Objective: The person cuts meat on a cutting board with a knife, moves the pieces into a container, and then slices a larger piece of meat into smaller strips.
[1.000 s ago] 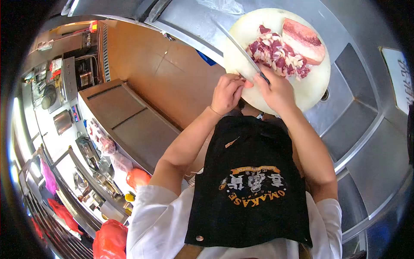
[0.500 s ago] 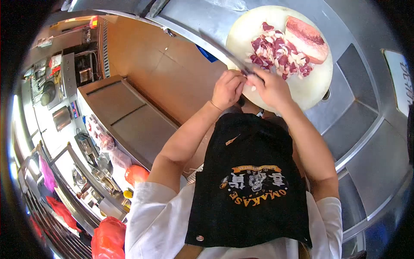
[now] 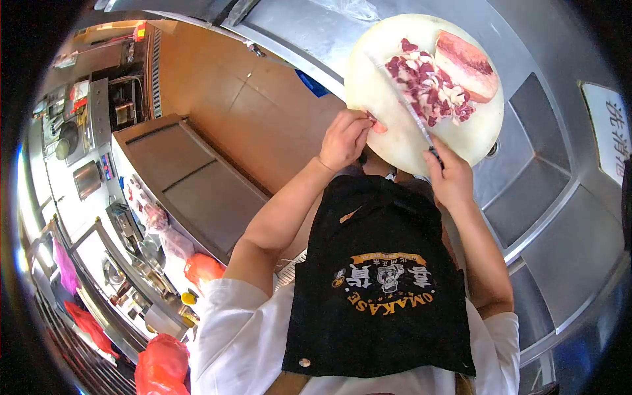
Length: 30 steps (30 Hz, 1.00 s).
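A round white cutting board (image 3: 372, 79) lies on the steel counter at the upper right. My right hand (image 3: 451, 172) is closed round the dark handle of a knife (image 3: 415, 115), whose blade points up and left over the board, beside the cut meat. At the board's lower left edge, my left hand (image 3: 345, 137) pinches a small piece of meat (image 3: 377, 125). Several red and white meat pieces (image 3: 428, 89) are heaped near the board's middle. A large slab of meat (image 3: 466, 66) with pale fat rests to the right of the heap.
The steel counter (image 3: 283, 29) extends around the board. A low steel cabinet (image 3: 210, 191) stands to the left beyond the tiled floor (image 3: 224, 85). Red plastic bags (image 3: 161, 365) are at the lower left, and a white sign (image 3: 604, 122) is at the right.
My right hand has moved down and right, away from my left hand, with the knife now angled over the board. The small meat piece shows more clearly at my left fingertips.
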Each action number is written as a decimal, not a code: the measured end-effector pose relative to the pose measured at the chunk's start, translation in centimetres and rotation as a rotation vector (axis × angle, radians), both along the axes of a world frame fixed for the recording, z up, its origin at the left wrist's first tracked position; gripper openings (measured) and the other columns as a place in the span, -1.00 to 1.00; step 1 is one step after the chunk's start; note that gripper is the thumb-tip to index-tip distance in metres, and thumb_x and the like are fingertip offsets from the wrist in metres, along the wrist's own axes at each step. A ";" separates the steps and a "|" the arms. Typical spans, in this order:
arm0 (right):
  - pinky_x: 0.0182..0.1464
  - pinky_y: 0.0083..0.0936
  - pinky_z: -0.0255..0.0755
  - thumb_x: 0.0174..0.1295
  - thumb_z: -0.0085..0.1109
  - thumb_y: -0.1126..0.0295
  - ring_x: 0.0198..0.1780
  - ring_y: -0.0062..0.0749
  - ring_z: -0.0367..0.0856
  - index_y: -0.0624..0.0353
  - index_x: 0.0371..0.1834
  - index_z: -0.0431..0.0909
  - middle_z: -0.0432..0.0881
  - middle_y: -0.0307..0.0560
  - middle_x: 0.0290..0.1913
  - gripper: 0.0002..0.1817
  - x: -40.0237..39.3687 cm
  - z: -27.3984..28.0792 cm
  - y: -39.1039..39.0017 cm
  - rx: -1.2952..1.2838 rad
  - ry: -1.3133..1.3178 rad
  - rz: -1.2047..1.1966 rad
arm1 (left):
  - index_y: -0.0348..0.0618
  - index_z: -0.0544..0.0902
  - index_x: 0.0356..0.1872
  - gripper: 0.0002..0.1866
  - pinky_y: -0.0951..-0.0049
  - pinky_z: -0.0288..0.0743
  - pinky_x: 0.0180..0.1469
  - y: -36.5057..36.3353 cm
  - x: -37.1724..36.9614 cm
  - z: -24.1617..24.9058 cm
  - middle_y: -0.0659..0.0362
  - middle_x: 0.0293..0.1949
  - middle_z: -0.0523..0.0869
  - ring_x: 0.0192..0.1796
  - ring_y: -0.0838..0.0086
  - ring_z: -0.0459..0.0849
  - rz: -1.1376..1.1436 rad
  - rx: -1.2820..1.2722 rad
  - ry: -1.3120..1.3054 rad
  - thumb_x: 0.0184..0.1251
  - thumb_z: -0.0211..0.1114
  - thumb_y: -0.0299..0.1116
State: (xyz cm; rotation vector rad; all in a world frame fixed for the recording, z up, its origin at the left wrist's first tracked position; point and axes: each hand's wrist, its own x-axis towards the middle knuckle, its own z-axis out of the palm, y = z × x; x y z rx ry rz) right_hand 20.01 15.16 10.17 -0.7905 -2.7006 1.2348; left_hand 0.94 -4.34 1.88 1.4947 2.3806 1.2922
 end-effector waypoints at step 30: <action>0.04 -0.14 0.66 0.52 0.25 0.15 0.01 0.15 0.79 -0.01 0.38 0.63 0.80 0.17 0.02 -0.57 -1.0 1.1 -1.1 -0.067 -0.243 0.249 | -0.17 0.76 -0.12 -0.78 0.16 0.64 0.06 -0.1 0.4 -0.6 0.07 -0.06 0.75 -0.02 0.09 0.73 0.051 -0.033 0.024 0.22 0.42 -0.59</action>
